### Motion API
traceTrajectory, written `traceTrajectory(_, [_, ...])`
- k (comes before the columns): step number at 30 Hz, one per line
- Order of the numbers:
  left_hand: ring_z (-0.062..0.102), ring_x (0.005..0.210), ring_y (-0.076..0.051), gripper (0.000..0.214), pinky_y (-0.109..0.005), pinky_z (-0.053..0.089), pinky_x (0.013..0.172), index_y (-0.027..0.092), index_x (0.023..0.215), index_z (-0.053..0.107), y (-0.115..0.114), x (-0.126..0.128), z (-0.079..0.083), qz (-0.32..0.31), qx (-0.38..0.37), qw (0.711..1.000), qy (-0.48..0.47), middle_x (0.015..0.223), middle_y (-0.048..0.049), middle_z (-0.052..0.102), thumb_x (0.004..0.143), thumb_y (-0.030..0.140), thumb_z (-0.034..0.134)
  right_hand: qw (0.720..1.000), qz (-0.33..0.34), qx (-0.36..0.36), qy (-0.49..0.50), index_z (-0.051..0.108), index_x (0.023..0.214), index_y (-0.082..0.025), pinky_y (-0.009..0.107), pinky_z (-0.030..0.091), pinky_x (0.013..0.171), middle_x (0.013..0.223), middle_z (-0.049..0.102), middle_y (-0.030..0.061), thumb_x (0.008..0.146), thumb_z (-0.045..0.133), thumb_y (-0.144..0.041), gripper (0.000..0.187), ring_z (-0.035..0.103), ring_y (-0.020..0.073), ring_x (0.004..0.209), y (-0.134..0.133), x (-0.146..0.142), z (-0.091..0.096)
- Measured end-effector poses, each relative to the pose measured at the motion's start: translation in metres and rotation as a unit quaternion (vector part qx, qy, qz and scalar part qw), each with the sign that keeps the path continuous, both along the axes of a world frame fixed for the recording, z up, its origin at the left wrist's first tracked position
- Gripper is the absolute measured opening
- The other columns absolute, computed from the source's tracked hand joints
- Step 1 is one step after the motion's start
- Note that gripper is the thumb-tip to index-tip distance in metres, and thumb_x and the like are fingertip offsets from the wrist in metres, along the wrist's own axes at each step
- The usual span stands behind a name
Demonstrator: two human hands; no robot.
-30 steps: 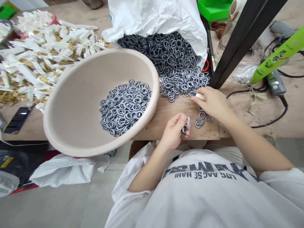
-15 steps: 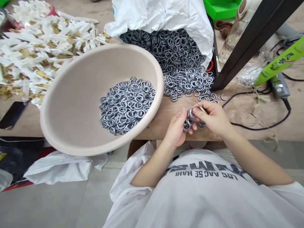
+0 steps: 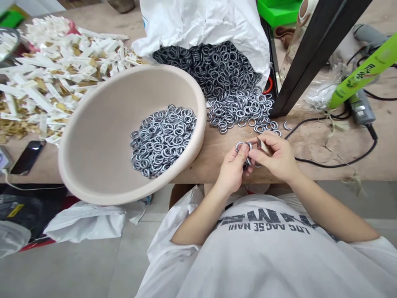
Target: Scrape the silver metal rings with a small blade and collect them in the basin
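Observation:
My left hand point(image 3: 231, 169) is closed round a few metal rings point(image 3: 243, 145) that stick up between its fingertips. My right hand point(image 3: 276, 157) meets it from the right, its fingers pinched on the same rings, with a small pale piece point(image 3: 263, 145) tucked under the thumb. Both hands hover over the near edge of the wooden table point(image 3: 217, 157). A beige bowl point(image 3: 99, 136) to the left holds several rings point(image 3: 163, 138). A larger heap of rings point(image 3: 229, 87) spills out of a white bag point(image 3: 204, 20) just beyond my hands.
White and brass strips point(image 3: 52, 78) are piled at the far left. A phone point(image 3: 27, 151) lies by the left table edge. A black post point(image 3: 310, 49), a green bottle point(image 3: 362, 74), a grey tool point(image 3: 359, 105) and black cables point(image 3: 335, 163) stand to the right.
My right hand left the ring heap and came back to my left hand. It now pinches the rings that my left hand holds. The loose rings beside my hands are no longer on the table.

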State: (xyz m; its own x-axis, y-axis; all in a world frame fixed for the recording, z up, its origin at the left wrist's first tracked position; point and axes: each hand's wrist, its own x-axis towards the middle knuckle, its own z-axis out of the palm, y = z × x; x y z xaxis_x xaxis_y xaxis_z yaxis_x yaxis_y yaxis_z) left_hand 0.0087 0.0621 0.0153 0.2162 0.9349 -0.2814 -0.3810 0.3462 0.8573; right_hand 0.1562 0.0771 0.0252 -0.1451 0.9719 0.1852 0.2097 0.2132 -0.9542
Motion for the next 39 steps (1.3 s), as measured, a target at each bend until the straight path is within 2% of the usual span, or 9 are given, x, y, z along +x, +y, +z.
traceTrajectory(6, [0.044,0.043,-0.005,0.046,-0.018,0.028,0.038,0.019,0.078,0.050,-0.002,0.001,0.007,0.017,-0.033,0.999,-0.010,0.062,0.0051,0.053,0.086,0.063,0.064,0.993,0.000,0.056,-0.101,0.065,0.085,-0.021,0.031,0.042,0.070,0.078,0.061,0.0021,0.098,0.055,-0.053,0.036,0.057,0.0170,0.073,-0.003,0.004,0.007])
traceTrajectory(11, [0.040,0.041,-0.005,0.046,-0.017,0.028,0.037,0.020,0.079,0.051,-0.004,0.002,0.009,0.057,-0.056,0.997,-0.010,0.057,0.0077,0.046,0.081,0.061,0.071,0.940,0.045,0.139,-0.307,0.054,0.073,-0.020,0.031,0.027,0.060,0.075,0.054,0.0018,0.100,0.051,-0.051,0.041,0.045,0.0146,0.065,-0.014,0.004,0.015])
traceTrajectory(18, [0.040,0.041,-0.005,0.051,-0.017,0.028,0.037,0.020,0.076,0.047,-0.003,-0.001,0.004,0.045,-0.041,0.998,0.010,0.056,0.0081,0.046,0.079,0.065,0.071,0.941,0.061,0.121,-0.311,0.055,0.071,-0.020,0.030,0.024,0.060,0.074,0.056,0.0012,0.099,0.052,-0.052,0.043,0.046,0.0135,0.064,-0.015,0.001,0.014])
traceTrajectory(21, [0.040,0.041,-0.004,0.050,-0.017,0.027,0.037,0.019,0.075,0.049,-0.005,-0.004,0.001,0.021,-0.026,0.999,0.019,0.058,0.0072,0.049,0.081,0.064,0.070,0.963,0.055,0.058,-0.259,0.051,0.067,-0.020,0.029,0.027,0.060,0.067,0.053,-0.0010,0.101,0.049,-0.053,0.047,0.046,0.0131,0.062,-0.004,0.006,0.008])
traceTrajectory(25, [0.044,0.044,-0.005,0.045,-0.017,0.030,0.040,0.018,0.076,0.052,-0.011,-0.008,-0.004,-0.046,-0.018,0.999,0.020,0.061,0.0052,0.053,0.087,0.059,0.065,0.972,-0.065,0.006,-0.226,0.045,0.065,-0.022,0.029,0.027,0.058,0.059,0.046,-0.0024,0.100,0.044,-0.061,0.052,0.044,0.0145,0.059,0.017,0.014,0.004])
traceTrajectory(28, [0.049,0.046,-0.006,0.044,-0.018,0.035,0.043,0.017,0.079,0.054,-0.010,-0.015,-0.006,-0.034,-0.028,0.999,0.015,0.065,0.0039,0.057,0.085,0.059,0.067,0.955,-0.055,0.041,-0.289,0.057,0.076,-0.022,0.030,0.030,0.061,0.071,0.059,0.0010,0.097,0.051,-0.061,0.045,0.053,0.0179,0.067,0.034,0.013,0.006])
traceTrajectory(31, [0.058,0.050,-0.008,0.043,-0.019,0.041,0.046,0.017,0.085,0.058,-0.004,-0.024,-0.005,-0.010,-0.039,0.999,0.016,0.072,0.0005,0.065,0.080,0.056,0.074,0.909,-0.064,0.070,-0.406,0.068,0.097,-0.021,0.032,0.034,0.064,0.095,0.069,0.0080,0.091,0.063,-0.057,0.036,0.059,0.0236,0.080,0.058,0.005,0.004])
traceTrajectory(35, [0.064,0.055,-0.010,0.042,-0.017,0.042,0.045,0.017,0.106,0.065,0.003,-0.035,-0.001,0.019,-0.059,0.998,0.012,0.078,-0.0012,0.071,0.079,0.048,0.076,0.849,-0.060,0.068,-0.521,0.072,0.093,-0.018,0.035,0.037,0.066,0.100,0.068,0.0149,0.091,0.064,-0.040,0.024,0.060,0.0264,0.081,0.089,0.000,-0.005])
traceTrajectory(39, [0.068,0.062,-0.012,0.045,-0.018,0.046,0.044,0.020,0.117,0.064,0.009,-0.040,0.000,0.052,-0.047,0.998,-0.006,0.087,-0.0015,0.073,0.078,0.039,0.076,0.876,-0.023,0.072,-0.476,0.065,0.085,-0.019,0.034,0.035,0.066,0.096,0.067,0.0123,0.094,0.058,-0.032,0.018,0.059,0.0245,0.080,0.084,0.005,0.005])
